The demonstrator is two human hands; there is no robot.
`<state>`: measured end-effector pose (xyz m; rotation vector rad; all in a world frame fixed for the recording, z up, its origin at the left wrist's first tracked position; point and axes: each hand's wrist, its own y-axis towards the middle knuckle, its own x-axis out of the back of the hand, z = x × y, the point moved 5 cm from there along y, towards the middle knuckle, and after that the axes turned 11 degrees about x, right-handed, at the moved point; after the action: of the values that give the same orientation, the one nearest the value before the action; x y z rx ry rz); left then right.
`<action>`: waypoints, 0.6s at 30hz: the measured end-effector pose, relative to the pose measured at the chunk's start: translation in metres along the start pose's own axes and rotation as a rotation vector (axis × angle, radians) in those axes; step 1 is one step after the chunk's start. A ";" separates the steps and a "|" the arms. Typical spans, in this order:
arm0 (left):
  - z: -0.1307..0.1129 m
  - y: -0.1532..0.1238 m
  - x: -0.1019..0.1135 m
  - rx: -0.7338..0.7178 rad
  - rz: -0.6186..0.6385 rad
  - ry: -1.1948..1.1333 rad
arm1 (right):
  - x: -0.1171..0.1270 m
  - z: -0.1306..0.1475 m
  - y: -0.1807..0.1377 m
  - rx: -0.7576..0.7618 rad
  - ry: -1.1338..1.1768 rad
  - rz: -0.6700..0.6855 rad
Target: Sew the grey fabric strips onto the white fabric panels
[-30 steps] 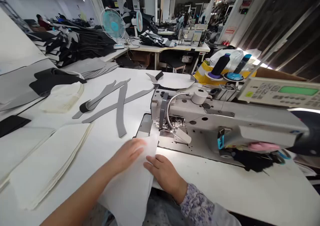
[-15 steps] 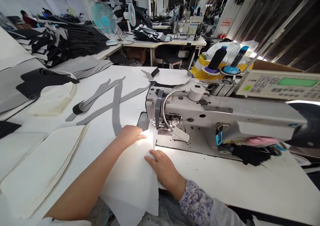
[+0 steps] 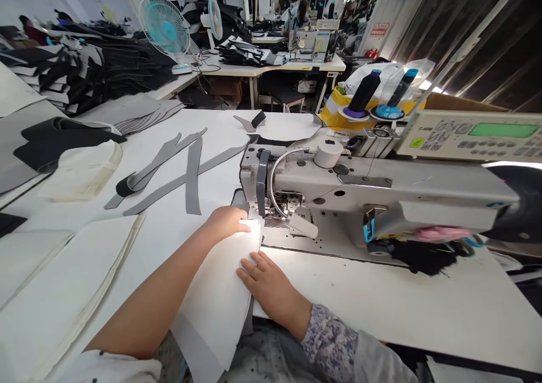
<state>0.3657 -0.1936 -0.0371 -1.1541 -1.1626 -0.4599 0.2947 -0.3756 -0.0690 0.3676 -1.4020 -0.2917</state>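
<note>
"Where's that white fabric panel [image 3: 215, 309] lying?"

"Flat on the tabletop [image 3: 381, 304], right in front of the sewing machine [image 3: 339, 197]. Its far end sits just beside the needle area, and its near end hangs over the front edge."

"Is the person gripping it?"

"No. The left hand [image 3: 226, 223] rests on the far end, its fingers [image 3: 243, 225] closed together and lying flat. The right hand [image 3: 271, 293] lies along the panel's right edge, its fingers [image 3: 249, 264] slightly spread. Neither pinches anything."

"What's nearby?"

"Grey strips [image 3: 193, 174] lie to the left, past them a stack of white pieces [image 3: 71, 276], and thread cones [image 3: 364, 92] stand behind the machine."
</note>
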 end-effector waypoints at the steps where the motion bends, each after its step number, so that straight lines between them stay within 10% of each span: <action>1: -0.001 0.003 0.000 -0.005 0.004 0.009 | 0.000 0.000 0.000 0.003 -0.004 -0.005; 18: -0.004 0.027 0.001 -0.007 0.008 -0.009 | -0.009 -0.006 -0.005 0.001 -0.002 -0.024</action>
<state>0.3894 -0.1857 -0.0484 -1.1681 -1.1648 -0.4534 0.2996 -0.3753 -0.0802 0.3857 -1.4005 -0.3111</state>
